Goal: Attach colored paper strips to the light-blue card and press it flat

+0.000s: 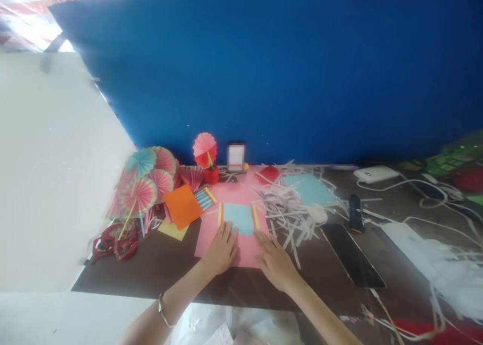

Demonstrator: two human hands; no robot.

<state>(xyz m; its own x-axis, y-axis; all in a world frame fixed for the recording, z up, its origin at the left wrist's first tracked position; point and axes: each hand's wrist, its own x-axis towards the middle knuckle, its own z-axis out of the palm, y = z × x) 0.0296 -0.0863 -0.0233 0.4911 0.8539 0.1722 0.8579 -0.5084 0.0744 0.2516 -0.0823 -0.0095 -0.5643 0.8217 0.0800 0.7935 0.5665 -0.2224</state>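
A light blue sheet of paper (237, 217) with yellow and orange strips along its left and right sides lies flat on a larger pink sheet (209, 239). My left hand (222, 247) rests on the lower left of the blue paper, fingers stretched out and flat. On the lower right, my right hand (274, 258) lies with extended fingers touching the edge near the yellow strip (255, 217). Neither hand grips anything. The fingers cover parts of the paper's lower corners.
Pleated paper fans (139, 196) and an orange paper square (183, 207) lie to the left, with red-handled scissors (115, 240) nearby. White paper strips (292, 209) are heaped at right beside a black phone (353, 254) with a cable. A blue panel (283, 73) stands behind.
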